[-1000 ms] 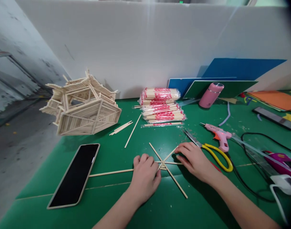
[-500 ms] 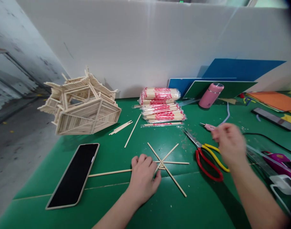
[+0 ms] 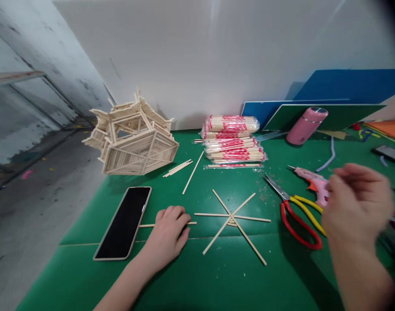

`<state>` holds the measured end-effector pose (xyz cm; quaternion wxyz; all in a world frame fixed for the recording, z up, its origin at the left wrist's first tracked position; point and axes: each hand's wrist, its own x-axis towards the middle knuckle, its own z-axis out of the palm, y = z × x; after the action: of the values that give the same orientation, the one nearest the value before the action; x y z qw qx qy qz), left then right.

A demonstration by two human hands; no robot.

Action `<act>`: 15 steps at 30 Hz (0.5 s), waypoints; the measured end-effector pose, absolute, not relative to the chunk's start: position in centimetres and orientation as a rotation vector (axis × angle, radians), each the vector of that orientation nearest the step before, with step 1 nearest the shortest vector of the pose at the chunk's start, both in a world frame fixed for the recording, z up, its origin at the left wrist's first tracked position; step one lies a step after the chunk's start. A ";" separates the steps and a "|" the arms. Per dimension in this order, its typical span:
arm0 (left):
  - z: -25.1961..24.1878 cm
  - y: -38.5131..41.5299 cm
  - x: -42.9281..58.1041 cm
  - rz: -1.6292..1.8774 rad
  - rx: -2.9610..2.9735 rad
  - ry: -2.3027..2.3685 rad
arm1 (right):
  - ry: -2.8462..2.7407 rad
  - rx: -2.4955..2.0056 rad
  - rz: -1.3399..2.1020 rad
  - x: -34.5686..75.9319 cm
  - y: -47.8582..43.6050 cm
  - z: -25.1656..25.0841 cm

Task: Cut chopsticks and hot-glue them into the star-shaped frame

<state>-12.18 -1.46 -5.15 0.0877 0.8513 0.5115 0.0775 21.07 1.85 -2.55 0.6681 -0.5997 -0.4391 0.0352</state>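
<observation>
My left hand [image 3: 167, 229] lies on a thin wooden stick [image 3: 147, 225], fingers curled over it; the stick's left end reaches the phone. To its right, apart from it, long sticks [image 3: 247, 237] cross in a star, with a few short pieces [image 3: 231, 223] near the crossing. My right hand [image 3: 358, 203] is raised at the right, somewhat blurred, with thumb and fingers drawn together; whatever they may hold is hidden. Just left of it lies a pink glue gun [image 3: 314, 181], its handle end partly covered. Scissors [image 3: 291, 207] with red and yellow handles lie between star and right hand.
A black-screened phone [image 3: 124, 222] lies at the left, before a stick-built model house [image 3: 135, 142]. Bagged chopsticks [image 3: 234, 142] are stacked at the back, loose sticks [image 3: 178, 168] nearby. A pink bottle [image 3: 307, 125] stands by coloured boards [image 3: 356, 86].
My left hand has left the star of sticks and moved left along the single stick. My right hand has moved right, uncovering more of the glue gun. The view has shifted left.
</observation>
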 end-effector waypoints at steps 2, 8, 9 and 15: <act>-5.7 -1.7 -12.0 0.208 2.553 1.531 | -1.075 -1.344 0.144 19.0 1.4 -3.4; -6.0 -2.0 -11.7 0.354 2.573 1.492 | -1.197 -1.464 0.207 19.2 0.7 -5.6; -5.8 -2.1 -11.7 0.427 2.553 1.482 | -1.190 -1.501 0.186 19.9 0.6 -5.9; -3.8 -2.1 -9.3 0.889 2.343 1.462 | -1.113 -1.739 -0.157 24.2 -0.8 -5.7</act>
<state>-9.34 -2.08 -3.84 0.1198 0.8017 0.5003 0.3043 24.20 -0.77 -5.72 0.5102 -0.7224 -0.4621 -0.0652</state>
